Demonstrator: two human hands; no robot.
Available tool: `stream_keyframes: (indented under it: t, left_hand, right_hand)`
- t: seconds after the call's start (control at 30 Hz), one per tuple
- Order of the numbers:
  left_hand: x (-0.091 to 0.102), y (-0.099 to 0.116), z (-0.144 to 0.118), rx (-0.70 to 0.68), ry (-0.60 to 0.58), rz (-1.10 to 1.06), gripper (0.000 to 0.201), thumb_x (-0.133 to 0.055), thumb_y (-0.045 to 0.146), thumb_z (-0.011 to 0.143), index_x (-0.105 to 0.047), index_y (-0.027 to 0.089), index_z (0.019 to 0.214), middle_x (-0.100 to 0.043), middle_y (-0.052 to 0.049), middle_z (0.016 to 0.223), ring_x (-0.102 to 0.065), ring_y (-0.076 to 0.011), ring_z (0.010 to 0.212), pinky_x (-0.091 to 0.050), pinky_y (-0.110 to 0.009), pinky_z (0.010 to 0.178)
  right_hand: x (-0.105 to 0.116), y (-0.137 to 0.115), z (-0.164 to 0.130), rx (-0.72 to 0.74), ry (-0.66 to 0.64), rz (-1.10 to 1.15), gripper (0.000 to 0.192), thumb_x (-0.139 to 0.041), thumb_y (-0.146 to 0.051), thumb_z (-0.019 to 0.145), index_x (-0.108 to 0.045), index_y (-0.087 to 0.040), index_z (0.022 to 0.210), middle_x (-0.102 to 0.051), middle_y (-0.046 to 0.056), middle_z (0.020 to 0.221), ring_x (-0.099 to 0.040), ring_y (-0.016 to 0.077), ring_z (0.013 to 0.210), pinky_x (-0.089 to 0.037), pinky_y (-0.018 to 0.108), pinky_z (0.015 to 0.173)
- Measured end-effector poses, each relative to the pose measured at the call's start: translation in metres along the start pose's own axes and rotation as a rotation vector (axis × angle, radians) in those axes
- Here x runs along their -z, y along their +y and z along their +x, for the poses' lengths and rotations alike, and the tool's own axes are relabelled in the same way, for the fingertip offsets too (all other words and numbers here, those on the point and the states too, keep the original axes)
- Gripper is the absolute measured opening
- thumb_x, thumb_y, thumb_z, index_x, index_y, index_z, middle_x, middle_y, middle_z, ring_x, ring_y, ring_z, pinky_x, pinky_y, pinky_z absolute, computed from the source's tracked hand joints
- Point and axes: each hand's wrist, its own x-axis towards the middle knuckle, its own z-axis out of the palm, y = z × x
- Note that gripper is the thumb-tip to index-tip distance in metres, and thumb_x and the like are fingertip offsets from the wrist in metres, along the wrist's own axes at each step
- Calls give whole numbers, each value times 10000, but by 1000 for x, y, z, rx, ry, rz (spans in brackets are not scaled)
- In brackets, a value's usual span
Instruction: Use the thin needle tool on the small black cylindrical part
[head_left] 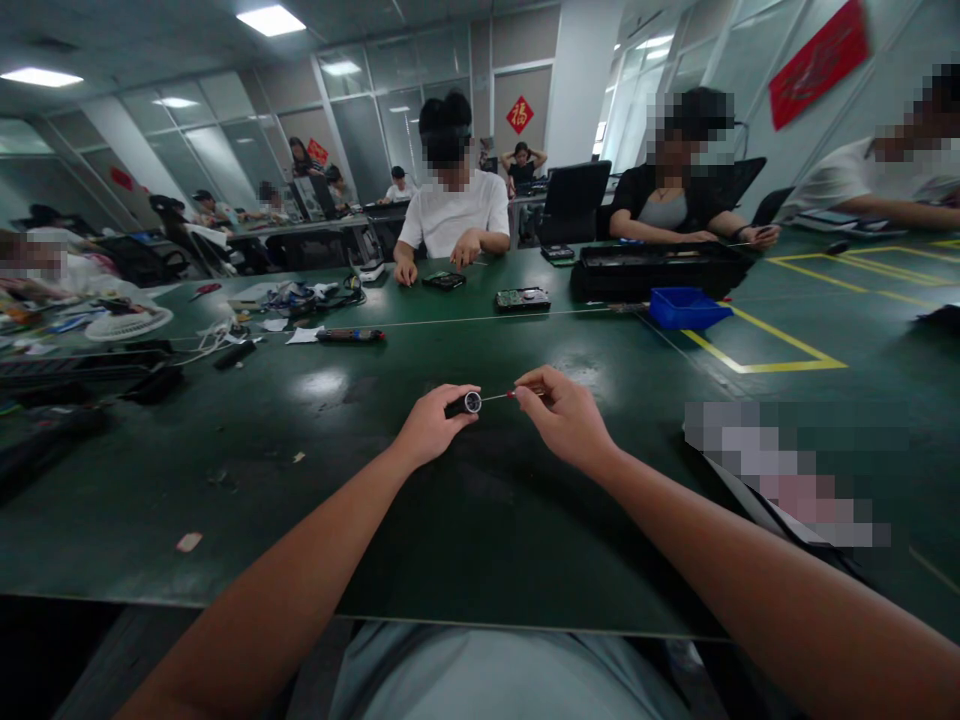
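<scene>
My left hand (431,425) is closed round a short black cylinder (471,402) with a bright ring at its end; it looks like a small flashlight. The ringed end points right. My right hand (562,412) pinches a thin screwdriver (511,394) with a red part near the fingertips; most of its handle is hidden. Its metal shaft runs left to the cylinder's ringed end. Whether the tip touches or enters the cylinder I cannot tell. Both hands are just above the green table (465,540).
A blue bin (686,308) and a hard drive (523,299) lie farther back. A pen-like tool (351,336) and cables (307,297) are at the left. A folder-like item (787,480), partly blurred, lies right of my arm. Co-workers sit across the table.
</scene>
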Motion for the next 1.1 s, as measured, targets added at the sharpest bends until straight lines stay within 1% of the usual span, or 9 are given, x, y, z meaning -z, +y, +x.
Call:
stream_keyframes:
  t: [0.13,0.3,0.4,0.5,0.67,0.73,0.83,0.97,1.1]
  left_hand:
    - [1,1,0,2,-2,-2,395,-701,201,850,-663,245,1241,-666,-52,1237,-597,-233,1164,-423,-393,1050]
    - [0,0,0,-3,8,-11,398,-708,190,845,-668,241,1238,-672,-46,1229,-602,-225,1156,-420,-384,1053]
    - [-1,-1,0,-11,9,-9,402,-713,180,841,-669,237,1237,-675,-45,1221,-606,-220,1149,-427,-378,1045]
    - [-2,-1,0,-6,12,-5,406,-712,173,841,-666,233,1240,-673,-47,1229,-606,-221,1158,-427,-377,1051]
    - [-1,-2,1,3,18,6,405,-712,170,842,-666,236,1239,-675,-50,1227,-609,-224,1154,-434,-384,1051]
    - [-1,-3,1,5,21,11,412,-715,170,840,-664,236,1244,-676,-50,1223,-611,-224,1147,-438,-386,1046]
    - [-1,-3,1,2,21,19,416,-715,180,844,-661,241,1252,-673,-50,1231,-610,-229,1150,-440,-396,1045]
    - [0,1,1,-3,47,39,403,-710,173,849,-662,225,1246,-675,-57,1235,-611,-230,1155,-440,-404,1050]
    - [2,4,2,-41,79,57,390,-722,167,844,-672,221,1227,-684,-57,1232,-614,-228,1163,-439,-408,1056]
  right_hand:
    - [0,-1,-1,-12,-68,1,197,-517,-366,915,-638,-230,991,-675,11,737,-620,188,652,-439,314,616]
    - [0,-3,1,-39,-65,-60,391,-373,-470,992,-661,-228,886,-644,20,674,-610,194,626,-418,322,608]
    - [-1,-2,1,-19,-44,-45,282,-445,-403,966,-648,-218,1029,-683,34,756,-624,195,655,-428,318,617]
    - [-2,-1,-1,2,-46,-28,285,-504,-351,935,-600,-200,1157,-690,35,790,-629,195,678,-437,313,629]
    - [-1,-2,-1,17,-113,-35,291,-426,-407,982,-642,-216,1021,-681,35,799,-629,196,717,-439,319,651]
    - [-1,-2,-1,-14,-105,-6,286,-410,-386,987,-632,-216,1045,-677,33,797,-629,195,711,-445,324,651]
    - [-2,-1,0,-81,-40,106,231,-514,-357,935,-604,-205,1084,-688,33,814,-641,193,720,-478,332,670]
    - [-9,2,1,-145,8,355,221,-601,-404,892,-637,-192,945,-713,56,845,-682,199,803,-532,363,774]
    - [-19,8,2,-237,63,649,261,-625,-442,877,-660,-188,927,-687,46,842,-674,181,790,-558,380,820]
